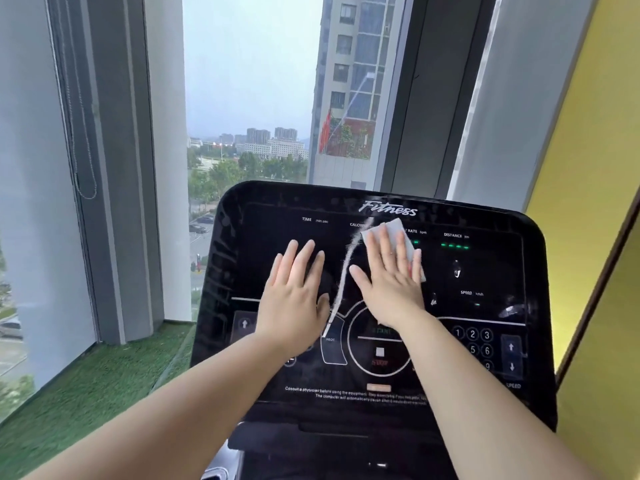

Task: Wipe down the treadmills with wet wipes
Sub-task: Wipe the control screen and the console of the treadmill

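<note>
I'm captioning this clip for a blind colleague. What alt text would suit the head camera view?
A person's right hand presses a white wipe flat against a black treadmill console, while the left hand rests flat beside it. Behind the console a tall window shows city buildings, and green turf covers the floor at left.

A window (249,98) fills the upper middle, green turf (86,375) covers the lower left, a yellow wall (595,174) stands right.
</note>
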The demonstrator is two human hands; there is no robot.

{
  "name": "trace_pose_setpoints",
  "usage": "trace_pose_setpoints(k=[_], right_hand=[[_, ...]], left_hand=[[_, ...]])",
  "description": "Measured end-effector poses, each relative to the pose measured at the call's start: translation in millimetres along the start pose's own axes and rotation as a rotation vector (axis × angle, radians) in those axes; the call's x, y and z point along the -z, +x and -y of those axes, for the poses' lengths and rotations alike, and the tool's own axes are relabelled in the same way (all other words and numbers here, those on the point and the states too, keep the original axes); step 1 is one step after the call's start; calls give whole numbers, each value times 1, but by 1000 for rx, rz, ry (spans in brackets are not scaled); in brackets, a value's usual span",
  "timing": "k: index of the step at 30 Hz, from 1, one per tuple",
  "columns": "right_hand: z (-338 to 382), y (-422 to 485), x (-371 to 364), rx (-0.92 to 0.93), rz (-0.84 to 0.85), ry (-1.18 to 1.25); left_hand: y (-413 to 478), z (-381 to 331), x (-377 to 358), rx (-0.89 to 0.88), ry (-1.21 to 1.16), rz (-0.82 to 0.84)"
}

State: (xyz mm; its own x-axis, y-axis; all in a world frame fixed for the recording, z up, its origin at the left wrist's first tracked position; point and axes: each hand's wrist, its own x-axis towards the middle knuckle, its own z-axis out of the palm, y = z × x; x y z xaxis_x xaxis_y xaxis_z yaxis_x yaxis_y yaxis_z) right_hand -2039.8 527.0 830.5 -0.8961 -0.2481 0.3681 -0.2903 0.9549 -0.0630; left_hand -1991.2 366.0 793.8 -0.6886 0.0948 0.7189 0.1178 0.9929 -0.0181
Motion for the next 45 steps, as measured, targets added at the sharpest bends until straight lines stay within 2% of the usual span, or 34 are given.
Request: trace_pose_setpoints(k=[3, 5, 8, 11, 13, 16, 18, 20, 23, 25, 27, 31, 33, 35, 38, 41, 43, 45], right_hand=[[9, -1, -3, -175, -50, 106], [27, 1, -6, -227, -52, 169], [38, -2, -13, -54, -20, 79], [11, -2, -9, 165, 36, -61], [-11, 0, 1, 181, 51, -84], [-24, 1, 10, -25, -6, 39], [-13, 4, 6, -173, -60, 119], [7, 5, 3, -241, -62, 187], [25, -1, -7, -100, -21, 114], [12, -4, -8, 30, 3, 46], [-11, -2, -2, 69, 24, 21], [-38, 1, 12, -143, -25, 107], [-31, 4, 10, -256, -49, 141], [-12, 6, 7, -289, -40, 179], [7, 2, -2, -103, 6, 97], [-13, -2, 1, 77, 41, 11], [-32, -1, 9, 103, 53, -26], [-47, 1, 16, 54, 41, -12]], left_hand=[[-1, -1, -7, -5, 12, 34], [-2, 0, -11, -10, 38, 53], [-2, 1, -13, -4, 42, 41], [-2, 1, -14, -10, 27, 17], [-2, 1, -14, -9, 34, 11], [-2, 1, -13, -10, 38, 14], [-2, 1, -12, -10, 48, 13], [-2, 1, -14, -8, 55, 10], [-2, 0, -16, 6, 50, 0], [-2, 0, -17, -1, 50, -16], [-2, 2, -16, -14, 58, -24], [-1, 1, -12, -12, 62, -2], [-2, -1, -12, -3, 69, 8], [-2, -3, -13, 16, 79, 20], [-2, -9, -13, 43, 70, 41], [1, -15, -11, 73, 28, 14], [5, -18, -8, 122, -26, 7], [10, -22, -5, 143, -38, 16]])
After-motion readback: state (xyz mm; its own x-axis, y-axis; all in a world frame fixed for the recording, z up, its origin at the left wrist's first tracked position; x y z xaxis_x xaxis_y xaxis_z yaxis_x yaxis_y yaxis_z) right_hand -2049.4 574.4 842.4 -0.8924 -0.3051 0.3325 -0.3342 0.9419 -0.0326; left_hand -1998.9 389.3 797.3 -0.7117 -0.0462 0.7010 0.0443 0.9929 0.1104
